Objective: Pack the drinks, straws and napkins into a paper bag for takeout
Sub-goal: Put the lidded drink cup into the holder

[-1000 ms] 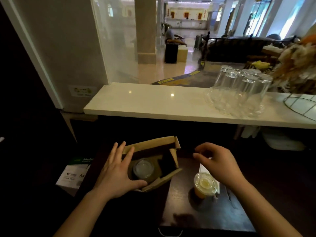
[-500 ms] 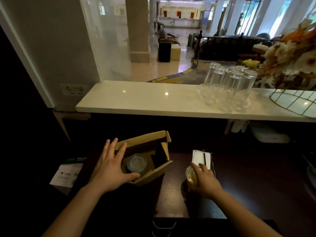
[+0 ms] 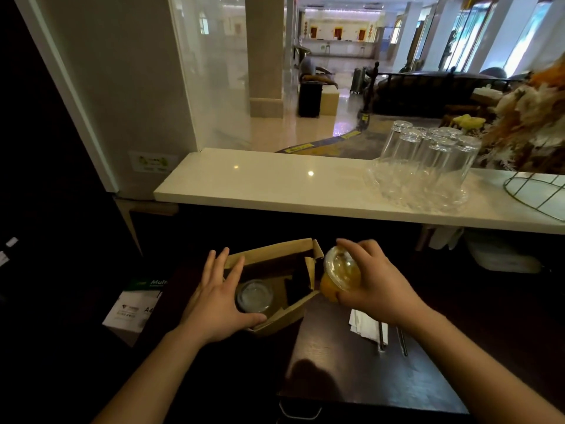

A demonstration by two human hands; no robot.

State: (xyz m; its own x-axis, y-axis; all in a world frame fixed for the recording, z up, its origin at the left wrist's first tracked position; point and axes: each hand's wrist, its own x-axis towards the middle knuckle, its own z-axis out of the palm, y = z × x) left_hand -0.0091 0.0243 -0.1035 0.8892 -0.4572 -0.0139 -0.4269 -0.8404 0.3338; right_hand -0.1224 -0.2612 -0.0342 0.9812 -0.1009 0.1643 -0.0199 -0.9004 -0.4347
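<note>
Head | right hand (image 3: 377,284) grips orange drink (image 3: 337,278) — beside paper bag (image 3: 275,261) | left hand (image 3: 218,296) spread open — steadies bag

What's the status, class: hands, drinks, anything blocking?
Left hand steadies paper bag. Right hand grips orange drink, tilted at the opening. Pale drink inside. Nothing blocking.

A single wide-angle view from the wearer's head looks forward and down. Both forearms enter from the bottom edge, close to the lens, meeting at the paper bag (image 3: 275,289) in the lower centre. The white counter (image 3: 275,191) crosses mid-frame; the upper half looks out into a lobby. Straight lines bow near the edges.
</note>
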